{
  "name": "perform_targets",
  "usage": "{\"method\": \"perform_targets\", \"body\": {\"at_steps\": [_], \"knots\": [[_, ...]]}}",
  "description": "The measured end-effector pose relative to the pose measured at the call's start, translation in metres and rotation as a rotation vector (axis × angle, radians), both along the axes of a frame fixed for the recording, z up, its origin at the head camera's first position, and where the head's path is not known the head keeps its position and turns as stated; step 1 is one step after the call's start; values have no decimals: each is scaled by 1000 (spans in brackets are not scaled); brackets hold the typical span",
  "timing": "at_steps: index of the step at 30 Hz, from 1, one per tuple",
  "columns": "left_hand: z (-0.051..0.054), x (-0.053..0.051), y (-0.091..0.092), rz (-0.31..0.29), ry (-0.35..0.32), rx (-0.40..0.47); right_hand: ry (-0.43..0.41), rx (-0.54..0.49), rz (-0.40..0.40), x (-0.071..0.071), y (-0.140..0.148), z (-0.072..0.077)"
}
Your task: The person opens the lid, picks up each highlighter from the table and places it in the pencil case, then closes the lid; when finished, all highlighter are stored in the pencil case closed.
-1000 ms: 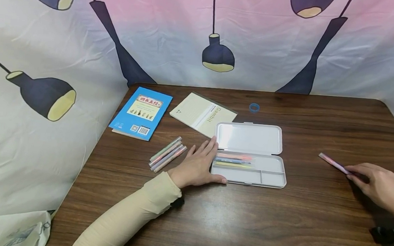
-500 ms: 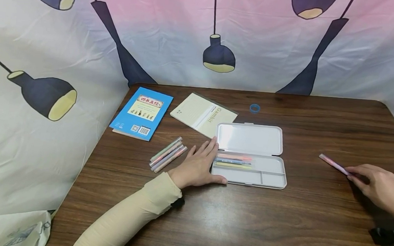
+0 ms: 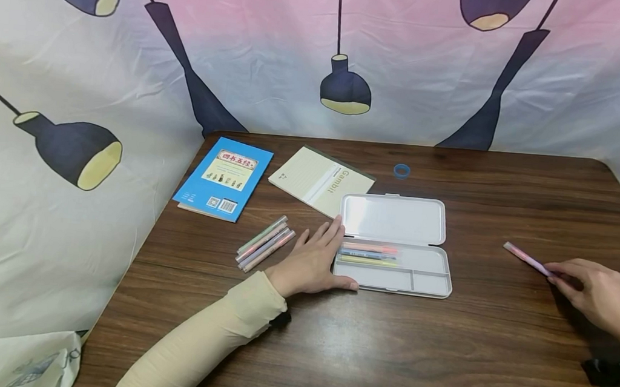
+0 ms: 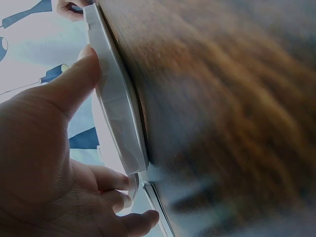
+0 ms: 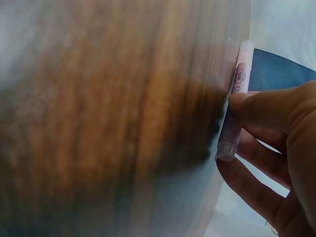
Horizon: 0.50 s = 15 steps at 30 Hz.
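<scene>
A white pencil case (image 3: 431,283) lies with its lid (image 3: 392,218) folded back. Pink, blue and yellow markers (image 3: 368,254) lie in its long rear compartment. Against the left side and front edge of the case rests my left hand (image 3: 310,263), fingers spread and thumb along the front. In the left wrist view the thumb touches the case's front wall (image 4: 118,108). Far to the right, my right hand (image 3: 599,295) pinches a pink and purple marker (image 3: 526,257) between thumb and fingers. The right wrist view shows the same marker (image 5: 240,74) with its clear cap.
Several markers (image 3: 264,244) lie in a bunch left of my left hand. Behind them are a blue book (image 3: 190,187) and a cream notebook (image 3: 303,172), its corner beside the case lid. A blue ring (image 3: 401,171) lies near the table's back edge.
</scene>
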State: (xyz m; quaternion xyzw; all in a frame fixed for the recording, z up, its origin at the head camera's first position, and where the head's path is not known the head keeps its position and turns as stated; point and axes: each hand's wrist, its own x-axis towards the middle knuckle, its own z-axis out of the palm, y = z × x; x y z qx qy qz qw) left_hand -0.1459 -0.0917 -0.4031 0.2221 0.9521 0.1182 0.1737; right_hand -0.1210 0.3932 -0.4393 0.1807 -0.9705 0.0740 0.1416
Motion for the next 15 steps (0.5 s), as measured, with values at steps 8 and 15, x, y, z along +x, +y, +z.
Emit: {"method": "perform_targets", "body": {"at_steps": [8,15], "knots": [[1,0,0,-3,7,-6,26,-5,5,-1,-2,5],[2,1,0,-5,3,1,32,-11,-4,-4,-5,10]]}}
